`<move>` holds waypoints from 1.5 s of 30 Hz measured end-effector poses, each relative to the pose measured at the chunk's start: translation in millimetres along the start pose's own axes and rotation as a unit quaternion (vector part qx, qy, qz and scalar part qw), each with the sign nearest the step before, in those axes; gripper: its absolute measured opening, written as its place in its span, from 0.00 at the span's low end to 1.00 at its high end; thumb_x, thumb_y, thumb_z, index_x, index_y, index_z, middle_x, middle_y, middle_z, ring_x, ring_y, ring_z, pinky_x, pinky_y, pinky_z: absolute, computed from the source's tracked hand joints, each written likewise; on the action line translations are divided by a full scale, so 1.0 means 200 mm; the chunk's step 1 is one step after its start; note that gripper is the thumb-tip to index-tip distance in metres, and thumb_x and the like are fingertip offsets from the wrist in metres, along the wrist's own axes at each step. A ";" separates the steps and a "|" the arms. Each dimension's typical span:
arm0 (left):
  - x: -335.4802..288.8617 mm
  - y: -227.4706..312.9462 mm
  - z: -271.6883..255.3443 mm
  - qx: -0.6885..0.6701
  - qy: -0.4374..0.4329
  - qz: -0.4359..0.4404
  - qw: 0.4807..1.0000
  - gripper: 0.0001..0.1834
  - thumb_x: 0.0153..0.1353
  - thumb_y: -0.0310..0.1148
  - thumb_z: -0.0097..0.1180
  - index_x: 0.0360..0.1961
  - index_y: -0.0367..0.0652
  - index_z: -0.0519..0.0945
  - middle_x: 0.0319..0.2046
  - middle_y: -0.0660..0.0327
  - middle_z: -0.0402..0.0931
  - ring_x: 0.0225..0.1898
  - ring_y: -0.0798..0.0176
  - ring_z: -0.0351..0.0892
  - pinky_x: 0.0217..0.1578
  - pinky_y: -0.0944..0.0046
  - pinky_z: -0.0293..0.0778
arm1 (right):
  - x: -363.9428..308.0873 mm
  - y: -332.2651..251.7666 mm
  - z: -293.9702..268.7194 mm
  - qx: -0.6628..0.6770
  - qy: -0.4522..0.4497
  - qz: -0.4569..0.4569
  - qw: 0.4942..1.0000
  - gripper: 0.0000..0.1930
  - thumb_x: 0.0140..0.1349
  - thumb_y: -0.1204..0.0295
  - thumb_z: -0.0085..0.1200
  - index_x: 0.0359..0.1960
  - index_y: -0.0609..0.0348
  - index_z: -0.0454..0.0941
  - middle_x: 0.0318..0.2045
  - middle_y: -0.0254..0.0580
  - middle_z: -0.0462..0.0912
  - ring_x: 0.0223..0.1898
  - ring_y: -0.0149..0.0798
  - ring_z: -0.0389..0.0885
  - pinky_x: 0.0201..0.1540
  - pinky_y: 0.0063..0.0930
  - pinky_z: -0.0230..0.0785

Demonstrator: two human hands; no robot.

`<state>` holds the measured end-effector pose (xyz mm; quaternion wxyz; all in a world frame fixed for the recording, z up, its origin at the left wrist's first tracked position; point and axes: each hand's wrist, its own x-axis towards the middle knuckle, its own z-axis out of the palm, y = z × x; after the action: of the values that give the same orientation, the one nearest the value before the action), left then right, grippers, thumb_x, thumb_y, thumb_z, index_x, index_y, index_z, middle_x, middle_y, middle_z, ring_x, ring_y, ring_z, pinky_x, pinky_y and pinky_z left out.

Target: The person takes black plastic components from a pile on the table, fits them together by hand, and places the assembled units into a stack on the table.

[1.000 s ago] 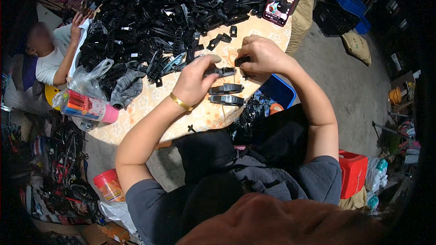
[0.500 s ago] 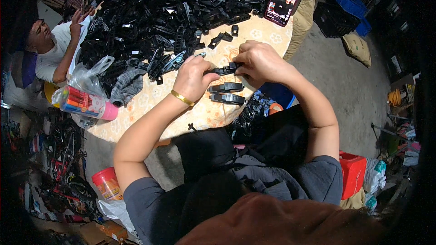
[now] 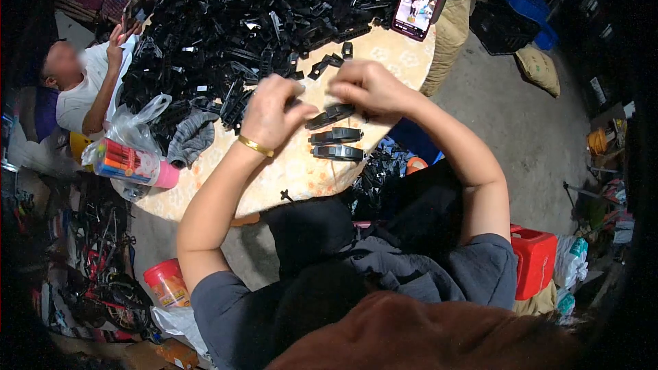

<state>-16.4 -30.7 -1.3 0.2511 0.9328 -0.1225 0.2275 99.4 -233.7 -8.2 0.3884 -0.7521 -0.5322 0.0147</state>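
My left hand (image 3: 274,111) and my right hand (image 3: 367,89) meet over a round table with a pale patterned cloth (image 3: 295,171). Between them they grip a long black plastic piece (image 3: 329,115); each hand has its fingers closed on one end. Just below lie two more black pieces (image 3: 334,144), side by side on the cloth. A gold bangle (image 3: 255,145) circles my left wrist. A big heap of black plastic parts (image 3: 253,27) covers the far half of the table.
A phone (image 3: 418,3) with a lit screen leans at the table's far edge. A clear bag and a pink-capped container of coloured sticks (image 3: 133,163) lie at the left. A person in white (image 3: 82,85) sits at far left. A red crate (image 3: 534,260) stands by my right side.
Both hands stay together at the same spot, working the black piece between them. The person at the left has shifted the head and raised arm slightly.
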 end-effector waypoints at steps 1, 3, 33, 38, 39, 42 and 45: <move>0.00 -0.02 -0.01 0.045 0.020 -0.004 0.999 0.16 0.42 0.36 0.67 0.30 0.39 0.77 0.31 0.55 0.71 0.35 0.50 0.70 0.38 0.57 0.69 | 0.02 0.02 0.00 -0.061 0.072 -0.018 0.995 0.13 0.57 0.63 0.54 0.35 0.62 0.80 0.32 0.48 0.79 0.36 0.50 0.77 0.40 0.38 0.69; 0.00 -0.03 -0.02 0.114 0.024 -0.015 0.993 0.14 0.44 0.31 0.65 0.32 0.38 0.77 0.35 0.54 0.70 0.38 0.51 0.69 0.40 0.57 0.69 | 0.05 0.06 0.00 -0.192 0.133 -0.036 0.972 0.14 0.58 0.65 0.53 0.40 0.61 0.78 0.36 0.46 0.79 0.40 0.48 0.75 0.42 0.37 0.69; -0.03 -0.03 0.07 -0.018 -0.045 -0.054 0.997 0.15 0.45 0.34 0.67 0.28 0.36 0.76 0.28 0.56 0.73 0.29 0.55 0.74 0.32 0.61 0.71 | 0.02 0.02 -0.07 -0.195 0.050 0.168 0.965 0.22 0.58 0.51 0.50 0.35 0.60 0.80 0.25 0.53 0.80 0.31 0.52 0.79 0.33 0.40 0.71; -0.02 -0.02 0.03 -0.051 -0.061 -0.063 0.995 0.12 0.44 0.31 0.65 0.30 0.37 0.79 0.28 0.54 0.73 0.32 0.53 0.74 0.34 0.60 0.71 | -0.04 0.06 -0.13 -0.067 -0.028 0.037 0.997 0.16 0.52 0.62 0.60 0.38 0.61 0.79 0.28 0.50 0.80 0.31 0.49 0.79 0.36 0.36 0.70; -0.02 -0.02 0.03 -0.068 -0.072 -0.086 0.991 0.11 0.43 0.30 0.64 0.29 0.38 0.79 0.28 0.53 0.73 0.34 0.51 0.74 0.37 0.59 0.71 | -0.02 0.06 -0.11 -0.069 -0.038 0.013 0.997 0.15 0.51 0.63 0.60 0.37 0.60 0.80 0.28 0.49 0.80 0.31 0.49 0.79 0.36 0.36 0.70; -0.02 -0.02 0.04 -0.066 -0.071 -0.099 0.990 0.11 0.44 0.30 0.64 0.29 0.38 0.80 0.28 0.53 0.73 0.34 0.50 0.75 0.36 0.59 0.71 | -0.01 0.05 -0.08 -0.089 -0.040 -0.016 0.995 0.12 0.51 0.66 0.59 0.35 0.58 0.80 0.28 0.48 0.80 0.31 0.49 0.79 0.35 0.37 0.70; -0.02 -0.01 0.05 -0.050 -0.066 -0.090 0.992 0.11 0.44 0.30 0.64 0.30 0.38 0.80 0.28 0.53 0.73 0.34 0.50 0.75 0.36 0.59 0.71 | -0.01 0.07 -0.05 -0.152 0.026 0.002 0.988 0.12 0.51 0.67 0.58 0.37 0.57 0.79 0.28 0.48 0.80 0.31 0.50 0.78 0.35 0.39 0.70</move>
<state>-15.9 -33.5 -10.8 0.3087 0.9392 -0.0656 0.1353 113.9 -242.2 -10.9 0.2832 -0.8036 -0.5166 -0.0851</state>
